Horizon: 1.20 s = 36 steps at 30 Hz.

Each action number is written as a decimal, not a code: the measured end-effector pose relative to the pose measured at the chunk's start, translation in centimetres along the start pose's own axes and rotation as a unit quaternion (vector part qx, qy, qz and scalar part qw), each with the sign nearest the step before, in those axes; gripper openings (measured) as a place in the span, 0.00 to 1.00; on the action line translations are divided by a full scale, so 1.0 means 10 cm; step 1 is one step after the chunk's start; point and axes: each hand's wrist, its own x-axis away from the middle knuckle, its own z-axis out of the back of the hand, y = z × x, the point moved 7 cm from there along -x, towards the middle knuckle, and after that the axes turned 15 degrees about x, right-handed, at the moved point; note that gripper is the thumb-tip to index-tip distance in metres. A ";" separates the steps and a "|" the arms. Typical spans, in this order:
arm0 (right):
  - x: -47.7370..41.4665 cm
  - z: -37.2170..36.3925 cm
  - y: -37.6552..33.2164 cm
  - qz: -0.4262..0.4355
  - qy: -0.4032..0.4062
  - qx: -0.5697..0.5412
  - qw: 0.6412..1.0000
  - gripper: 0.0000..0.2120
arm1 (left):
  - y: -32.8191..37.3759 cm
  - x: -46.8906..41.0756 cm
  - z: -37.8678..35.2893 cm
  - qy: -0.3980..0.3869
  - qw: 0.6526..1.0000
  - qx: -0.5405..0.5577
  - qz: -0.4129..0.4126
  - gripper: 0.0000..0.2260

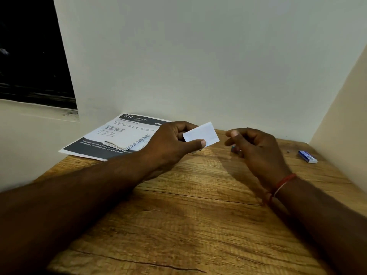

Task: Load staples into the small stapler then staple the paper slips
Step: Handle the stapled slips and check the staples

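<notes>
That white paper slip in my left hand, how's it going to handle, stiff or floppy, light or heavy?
The paper slip juts out flat beyond the left hand, pinched at one end only, so it probably keeps its shape at this size. It looks thin, so it is likely very light and would buckle or crease if pushed edge-on.

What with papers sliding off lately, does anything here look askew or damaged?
The printed sheet lies askew, one corner hanging past the table at far left. A long crack runs through the wood near the front. Nothing else stands out.
</notes>
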 end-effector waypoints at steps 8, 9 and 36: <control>-0.22 0.13 0.55 -0.067 -0.104 0.340 0.932 0.28 | 0.01 -0.05 0.10 0.025 0.999 -0.027 -0.013 0.09; -0.21 0.12 0.56 -0.067 -0.108 0.355 0.926 0.28 | 0.01 -0.05 0.10 0.024 0.999 -0.028 -0.014 0.08; 0.28 -0.58 -0.12 -0.031 -0.182 -0.123 0.975 0.10 | 0.10 -0.07 0.10 0.049 0.996 -0.007 -0.078 0.14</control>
